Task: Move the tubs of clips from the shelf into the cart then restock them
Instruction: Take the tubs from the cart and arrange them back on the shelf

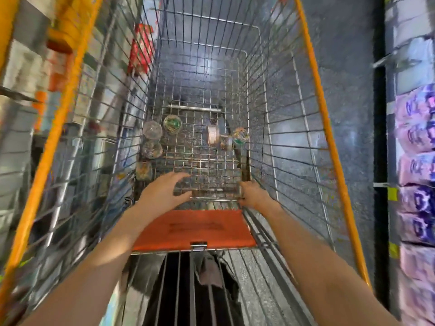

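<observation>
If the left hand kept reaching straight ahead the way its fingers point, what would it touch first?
Probably the bare wire floor of the cart. The left hand points between the tubs; the nearest tub lies just to its left. Depth is hard to judge.

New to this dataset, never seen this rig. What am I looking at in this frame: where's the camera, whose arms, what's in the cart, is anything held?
There is no robot here. One wide-angle camera sits on a person's head and looks down, so the two bare arms are theirs. They reach into a wire shopping cart with orange rails, above its folded orange seat flap. On the cart floor lie several small round tubs of clips: four along the left side, about three on the right. The left hand is spread open over the floor, holding nothing. The right hand is curled at the mesh; the blur hides what it grips. Shelves flank the cart.
</observation>
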A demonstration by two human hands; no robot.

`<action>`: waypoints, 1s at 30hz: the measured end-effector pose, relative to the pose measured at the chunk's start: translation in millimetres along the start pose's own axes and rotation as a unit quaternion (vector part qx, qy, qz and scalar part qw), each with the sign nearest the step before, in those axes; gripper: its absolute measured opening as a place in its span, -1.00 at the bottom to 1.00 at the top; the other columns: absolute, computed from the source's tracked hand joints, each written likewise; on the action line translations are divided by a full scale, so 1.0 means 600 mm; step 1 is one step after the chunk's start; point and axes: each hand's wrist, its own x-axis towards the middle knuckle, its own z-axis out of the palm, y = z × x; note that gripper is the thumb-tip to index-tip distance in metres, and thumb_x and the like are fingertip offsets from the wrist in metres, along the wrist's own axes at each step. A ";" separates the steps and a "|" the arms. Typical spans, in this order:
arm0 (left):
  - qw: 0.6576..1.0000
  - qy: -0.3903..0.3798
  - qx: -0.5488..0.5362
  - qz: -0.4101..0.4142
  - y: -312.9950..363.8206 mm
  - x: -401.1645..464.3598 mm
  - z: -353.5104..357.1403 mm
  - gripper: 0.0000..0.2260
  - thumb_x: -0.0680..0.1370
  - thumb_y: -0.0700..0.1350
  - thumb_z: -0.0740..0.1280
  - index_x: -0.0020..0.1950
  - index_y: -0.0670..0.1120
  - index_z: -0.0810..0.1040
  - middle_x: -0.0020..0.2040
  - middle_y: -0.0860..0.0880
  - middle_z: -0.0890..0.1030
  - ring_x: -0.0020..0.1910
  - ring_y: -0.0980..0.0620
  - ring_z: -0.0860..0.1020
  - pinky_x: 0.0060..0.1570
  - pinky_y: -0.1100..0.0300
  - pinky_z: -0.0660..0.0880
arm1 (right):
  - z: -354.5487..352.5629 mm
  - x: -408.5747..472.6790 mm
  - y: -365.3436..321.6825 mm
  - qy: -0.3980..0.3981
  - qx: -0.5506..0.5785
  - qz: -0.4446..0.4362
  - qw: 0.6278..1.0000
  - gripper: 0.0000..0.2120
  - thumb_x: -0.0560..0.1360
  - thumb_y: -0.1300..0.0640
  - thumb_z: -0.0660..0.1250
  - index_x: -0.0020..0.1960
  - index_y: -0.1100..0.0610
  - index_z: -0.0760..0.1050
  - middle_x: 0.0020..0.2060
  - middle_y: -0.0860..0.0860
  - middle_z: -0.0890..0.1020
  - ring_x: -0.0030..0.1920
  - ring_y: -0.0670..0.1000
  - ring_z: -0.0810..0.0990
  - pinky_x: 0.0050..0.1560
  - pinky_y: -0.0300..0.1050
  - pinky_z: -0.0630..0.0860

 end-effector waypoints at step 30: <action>0.991 -0.048 -0.087 -0.084 -0.070 -0.010 0.017 -0.40 0.41 0.04 0.46 0.39 0.11 0.30 0.30 0.05 0.45 0.25 0.07 0.43 0.26 -0.01 0.41 | -0.033 0.036 -0.097 0.015 0.297 -0.049 0.953 -0.40 0.31 0.17 0.53 0.27 0.12 0.34 0.09 -0.03 0.56 0.02 0.00 0.58 0.00 -0.13 0.56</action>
